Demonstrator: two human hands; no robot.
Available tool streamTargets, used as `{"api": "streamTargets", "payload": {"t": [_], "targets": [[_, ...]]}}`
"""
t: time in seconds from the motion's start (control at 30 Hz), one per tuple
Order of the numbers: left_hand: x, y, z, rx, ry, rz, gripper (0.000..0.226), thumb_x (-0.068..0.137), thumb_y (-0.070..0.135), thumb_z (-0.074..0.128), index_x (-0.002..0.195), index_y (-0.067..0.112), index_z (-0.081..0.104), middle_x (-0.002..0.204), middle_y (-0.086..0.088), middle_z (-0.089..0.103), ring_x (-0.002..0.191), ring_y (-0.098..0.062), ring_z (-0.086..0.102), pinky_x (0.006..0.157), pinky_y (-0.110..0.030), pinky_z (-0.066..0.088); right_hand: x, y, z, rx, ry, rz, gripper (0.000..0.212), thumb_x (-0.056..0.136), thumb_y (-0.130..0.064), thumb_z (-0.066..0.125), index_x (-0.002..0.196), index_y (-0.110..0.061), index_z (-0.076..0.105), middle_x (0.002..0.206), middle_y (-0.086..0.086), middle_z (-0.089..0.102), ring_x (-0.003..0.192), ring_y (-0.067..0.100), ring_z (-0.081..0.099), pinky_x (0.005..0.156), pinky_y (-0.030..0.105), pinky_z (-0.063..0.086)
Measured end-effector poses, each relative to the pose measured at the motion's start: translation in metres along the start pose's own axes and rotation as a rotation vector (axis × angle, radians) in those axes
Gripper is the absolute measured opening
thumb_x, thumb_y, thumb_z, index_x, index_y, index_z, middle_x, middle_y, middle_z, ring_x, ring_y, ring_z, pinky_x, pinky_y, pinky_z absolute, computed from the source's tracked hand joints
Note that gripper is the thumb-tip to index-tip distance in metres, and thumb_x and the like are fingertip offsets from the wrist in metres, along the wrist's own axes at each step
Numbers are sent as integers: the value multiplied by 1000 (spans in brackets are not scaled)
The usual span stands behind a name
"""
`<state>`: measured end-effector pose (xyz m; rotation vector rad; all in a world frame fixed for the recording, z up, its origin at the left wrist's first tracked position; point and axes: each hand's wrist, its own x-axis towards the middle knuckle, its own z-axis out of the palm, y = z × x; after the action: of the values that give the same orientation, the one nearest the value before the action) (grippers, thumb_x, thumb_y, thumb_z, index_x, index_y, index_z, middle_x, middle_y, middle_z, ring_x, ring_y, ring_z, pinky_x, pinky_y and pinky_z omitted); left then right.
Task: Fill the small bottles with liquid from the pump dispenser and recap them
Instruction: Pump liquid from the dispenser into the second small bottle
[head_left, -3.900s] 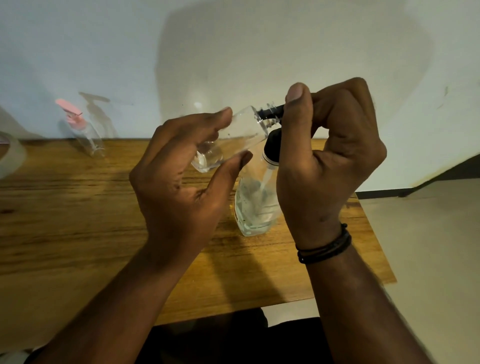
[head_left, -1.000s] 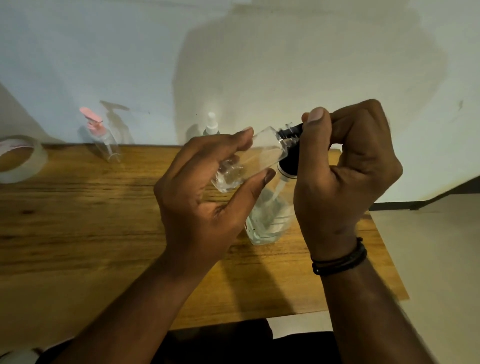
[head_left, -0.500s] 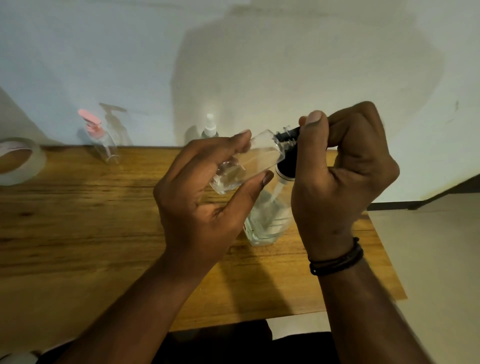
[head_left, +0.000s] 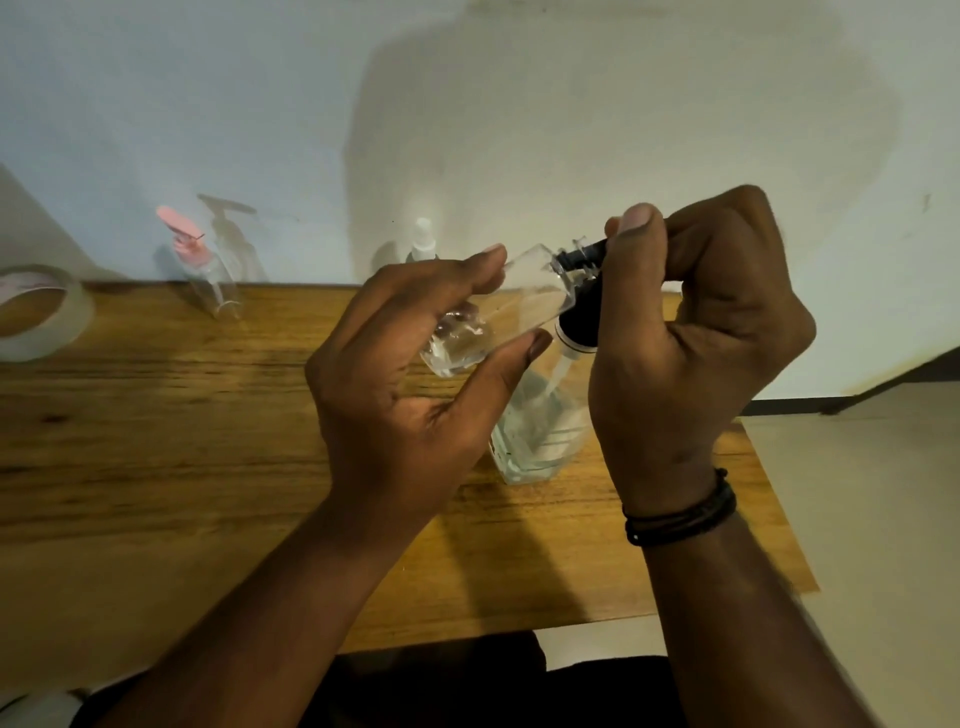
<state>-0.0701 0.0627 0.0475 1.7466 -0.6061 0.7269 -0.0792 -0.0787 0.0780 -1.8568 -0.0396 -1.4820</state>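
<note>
My left hand (head_left: 410, 395) grips a small clear bottle (head_left: 493, 317), tilted with its mouth up to the right and a little liquid pooled at its low end. The mouth meets the black nozzle (head_left: 582, 257) of the pump dispenser. My right hand (head_left: 691, 338) is closed over the dispenser's black pump head. Below it stands the dispenser's clear body (head_left: 535, 436), partly full, with its dip tube visible. How far the nozzle enters the bottle mouth is hidden.
At the back of the wooden table (head_left: 156, 441) lean a clear bottle with a pink pump (head_left: 195, 260) and a small white-topped spray bottle (head_left: 422, 241) against the wall. A tape roll (head_left: 36, 317) lies far left. The table's right edge drops to the floor.
Both hands keep the same grip on the small bottle and pump head. The view has shifted slightly, bringing the white-topped spray bottle and tape roll into sight.
</note>
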Motion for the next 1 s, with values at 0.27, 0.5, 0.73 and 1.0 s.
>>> {"api": "streamTargets", "payload": {"t": [0.27,0.5,0.73,1.0], "targets": [[1,1,-1,-3,-2,13,42,89,16,85,121,-5,68,115,-8,71,108,-10,69,92,-16,53,0,-3,0,-18,18,-35,33,95,3,60,63,-4,57,66,1,46,65,9,42,66,13,32],[1,0,-1,-17,9,3,43,88,15,86,121,-6,69,114,-12,72,108,-13,71,92,-19,54,1,-6,0,-19,10,-45,34,95,4,60,64,-11,55,64,2,46,63,8,37,66,12,31],[0,1,-1,-9,2,1,43,87,14,87,120,-6,69,113,-12,73,108,-11,70,92,-17,53,0,-5,-2,-26,-4,-18,35,95,4,60,61,-3,56,61,8,47,63,14,42,63,16,32],[0,0,-1,-9,5,11,44,87,16,87,120,-7,69,114,-12,72,107,-10,69,92,-17,52,2,-8,-2,-31,-11,-37,35,95,4,61,62,-6,57,63,2,46,61,12,40,64,14,32]]}}
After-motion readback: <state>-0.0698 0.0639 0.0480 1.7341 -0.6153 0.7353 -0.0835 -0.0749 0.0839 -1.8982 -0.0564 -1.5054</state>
